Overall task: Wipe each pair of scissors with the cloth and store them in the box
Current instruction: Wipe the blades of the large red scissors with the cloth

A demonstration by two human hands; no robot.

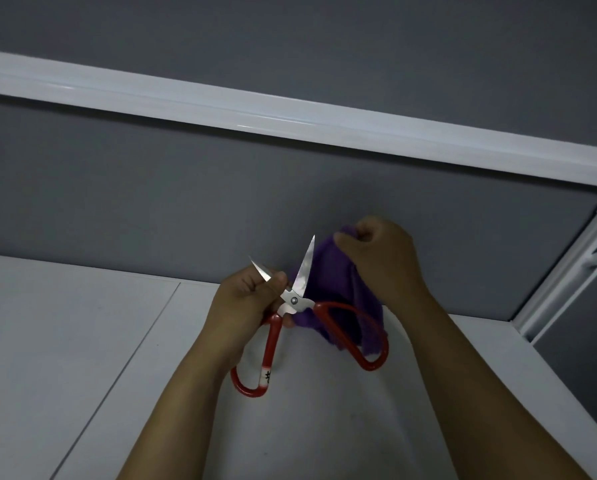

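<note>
1. Red-handled scissors (294,300), blades spread, gripped near the pivot by the left hand (245,299), above the surface (82,341).
2. Purple cloth (328,271) pinched by the right hand (383,258), hanging just behind the blades.
3. Step: wiping. The next move probably calls for drawing the cloth along a blade, clear of its edge. Box not in view.

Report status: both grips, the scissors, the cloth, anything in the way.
Left grip holds red-handled steel scissors near the pivot, blades open. Right grip pinches purple cloth behind the blades. Storage box not in view; nothing blocking.
</note>
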